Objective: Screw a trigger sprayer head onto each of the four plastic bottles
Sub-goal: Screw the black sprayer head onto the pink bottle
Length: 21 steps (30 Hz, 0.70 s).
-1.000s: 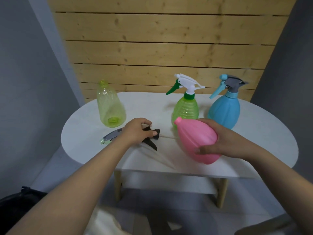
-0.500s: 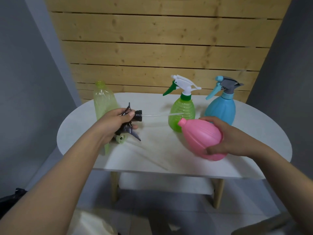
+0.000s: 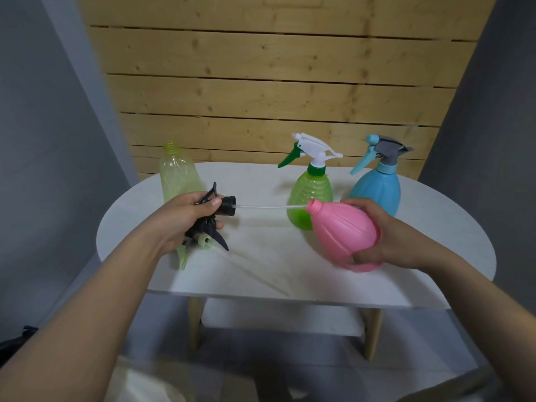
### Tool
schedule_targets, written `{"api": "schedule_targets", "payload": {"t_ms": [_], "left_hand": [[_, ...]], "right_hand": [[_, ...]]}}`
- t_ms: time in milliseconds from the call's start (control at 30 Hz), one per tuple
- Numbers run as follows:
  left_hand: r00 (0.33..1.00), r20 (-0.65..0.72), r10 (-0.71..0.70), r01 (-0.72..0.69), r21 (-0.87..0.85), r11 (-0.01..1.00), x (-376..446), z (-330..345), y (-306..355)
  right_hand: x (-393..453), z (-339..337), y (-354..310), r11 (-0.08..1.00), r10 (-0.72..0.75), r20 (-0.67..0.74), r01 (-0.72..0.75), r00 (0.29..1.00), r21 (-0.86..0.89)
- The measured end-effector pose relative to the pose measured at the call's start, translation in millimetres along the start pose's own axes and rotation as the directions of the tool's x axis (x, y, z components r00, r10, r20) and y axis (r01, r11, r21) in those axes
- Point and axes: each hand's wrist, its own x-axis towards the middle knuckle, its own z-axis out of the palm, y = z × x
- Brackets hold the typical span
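Note:
My left hand [image 3: 185, 219] grips a black trigger sprayer head [image 3: 216, 216] above the white table [image 3: 261, 256], cap pointing right. Its thin clear dip tube [image 3: 266, 206] runs level to the open neck of the pink bottle [image 3: 345, 233], with the tube's tip at the mouth. My right hand [image 3: 380, 236] holds that pink bottle tilted, neck to the left. A pale green sprayer head [image 3: 193, 245] lies on the table under my left hand. Behind it stands an uncapped yellow-green bottle [image 3: 177, 175]. The green bottle [image 3: 311, 195] and the blue bottle [image 3: 377, 187] stand at the back with sprayer heads on.
A wooden slat wall [image 3: 275, 82] rises right behind the table. Grey panels flank it on both sides. The table's front edge [image 3: 290, 297] is near me, with wooden legs and a lower shelf beneath. A dark object lies on the floor at far left.
My left hand picked the black sprayer head up off the table and turned it level. The dip tube's tip has reached the pink bottle's mouth. My right hand raised the pink bottle slightly.

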Motion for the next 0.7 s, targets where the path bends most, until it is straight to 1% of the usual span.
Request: {"api": "schedule_targets", "payload": {"t_ms": [233,333,467,567,700], "left_hand": [[0.999,0.031,0.019,-0.021,0.079,0.997,0,11,-1],[0.999,0.043,0.022,-0.027,0.111,0.993,0,18,0],[0.996,0.083,0.013,-0.022,0.11,0.994,1,32,1],[0.99,0.139,0.009,-0.027,0.13,0.991,2,41,1],[0.977,0.21,0.036,-0.067,0.139,0.988,2,51,1]], "right_hand": [[-1,4,-7,0.997,-0.066,-0.013,0.066,0.998,-0.028],[0,7,-11,0.994,-0.089,0.016,0.09,0.996,-0.069],[1,11,-17,0.992,-0.081,0.047,0.085,0.996,-0.091],[2,14,-20,0.996,-0.056,0.051,0.059,0.997,-0.07],[4,16,-23,0.996,-0.086,0.088,0.083,0.992,0.036]]}}
